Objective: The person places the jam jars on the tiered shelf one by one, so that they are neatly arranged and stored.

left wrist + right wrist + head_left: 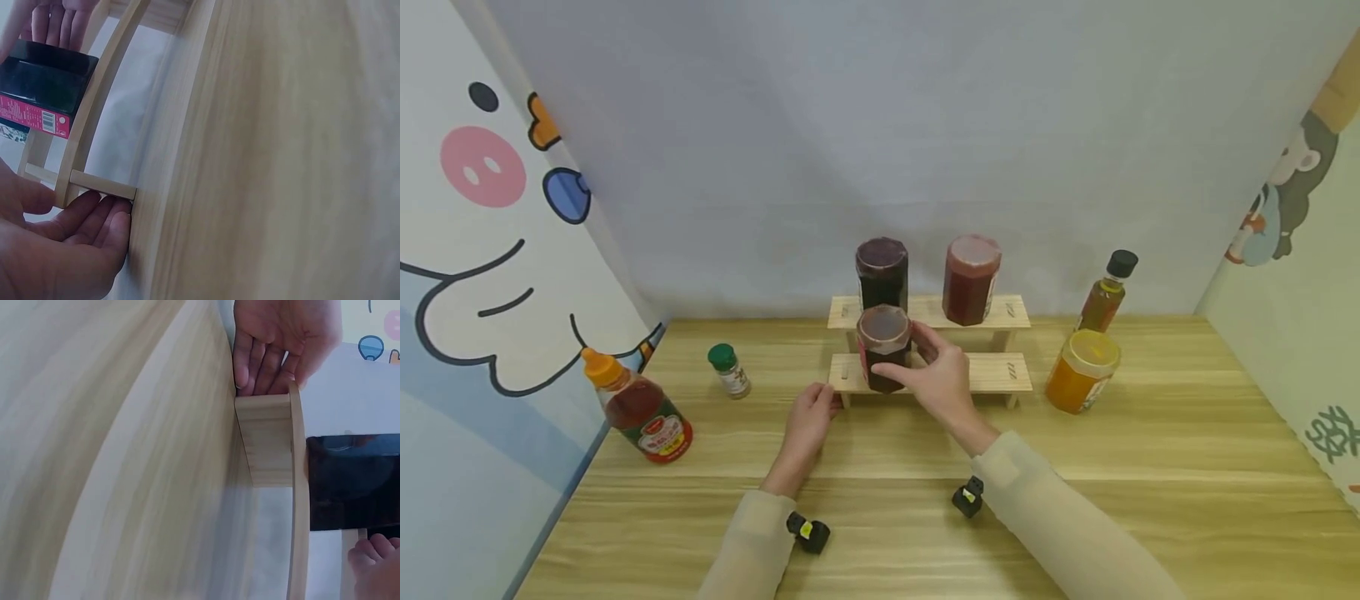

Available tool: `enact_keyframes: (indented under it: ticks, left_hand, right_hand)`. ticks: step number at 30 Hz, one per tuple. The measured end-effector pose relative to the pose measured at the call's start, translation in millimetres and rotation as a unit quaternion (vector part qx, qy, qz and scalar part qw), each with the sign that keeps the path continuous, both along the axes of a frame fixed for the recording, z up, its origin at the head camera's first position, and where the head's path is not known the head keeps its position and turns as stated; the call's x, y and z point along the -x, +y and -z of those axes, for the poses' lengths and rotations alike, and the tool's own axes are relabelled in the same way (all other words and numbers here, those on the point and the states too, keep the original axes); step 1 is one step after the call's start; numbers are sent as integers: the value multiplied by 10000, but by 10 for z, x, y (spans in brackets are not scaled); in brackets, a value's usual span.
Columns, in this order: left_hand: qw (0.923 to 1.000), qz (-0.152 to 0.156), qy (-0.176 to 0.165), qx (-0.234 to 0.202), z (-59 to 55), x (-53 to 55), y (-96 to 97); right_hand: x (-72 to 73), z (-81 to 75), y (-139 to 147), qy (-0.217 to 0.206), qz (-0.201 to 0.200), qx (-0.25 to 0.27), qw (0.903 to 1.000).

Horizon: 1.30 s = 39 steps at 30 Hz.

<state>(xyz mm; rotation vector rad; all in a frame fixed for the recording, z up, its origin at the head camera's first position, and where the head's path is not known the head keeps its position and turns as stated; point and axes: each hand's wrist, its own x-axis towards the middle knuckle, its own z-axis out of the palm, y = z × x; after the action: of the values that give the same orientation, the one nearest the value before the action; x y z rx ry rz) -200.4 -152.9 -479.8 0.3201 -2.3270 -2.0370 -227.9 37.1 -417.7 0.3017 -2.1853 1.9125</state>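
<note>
A two-step wooden rack (992, 372) stands against the back wall. My right hand (942, 379) holds a dark jam jar (883, 329) on the lower step's left part, thumb in front and fingers round its right side. In the left wrist view, the jar (44, 78) shows a pink label with a barcode, its base at the board. My left hand (808, 421) grips the rack's left front corner; in that wrist view its thumb (37, 197) lies on the board and the fingers curl under by the leg. Behind stand another dark jar (882, 271) and a red jar (972, 279) on the upper step.
At the right are a honey-coloured jar (1082, 371) and a small black-capped bottle (1105, 292). A green-capped shaker (730, 371) and a red sauce bottle (647, 417) stand left on the wooden table (887, 517). Printed panels flank both sides.
</note>
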Motion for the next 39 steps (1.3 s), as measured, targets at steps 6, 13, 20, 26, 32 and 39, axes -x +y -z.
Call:
enact_keyframes:
  ticks: [6,13,20,26,32,39]
  left_hand:
    - [10000,20,-27,25,6,8,-1]
    - [10000,27,-2,-31,21,10,-8]
    - [10000,67,5,-32,16,12,2]
    - [9999,83,23,-126,2,7,3]
    - [9999,63,-4,-84,6,7,1]
    - [10000,66,-6,-11,6,6,5]
  right_hand:
    - [-199,-264,131,-183,-252,-117,9994]
    - [-154,-128,307,-160,-504,-131,9985]
    - [-32,151,494,-173,-366,-65,9992]
    - [-51,174,651,-53,-279,-111,9995]
    - [-138,97,776,-33,-257,-183,9995]
    - [-180,51,932,101,-116,-456,9988]
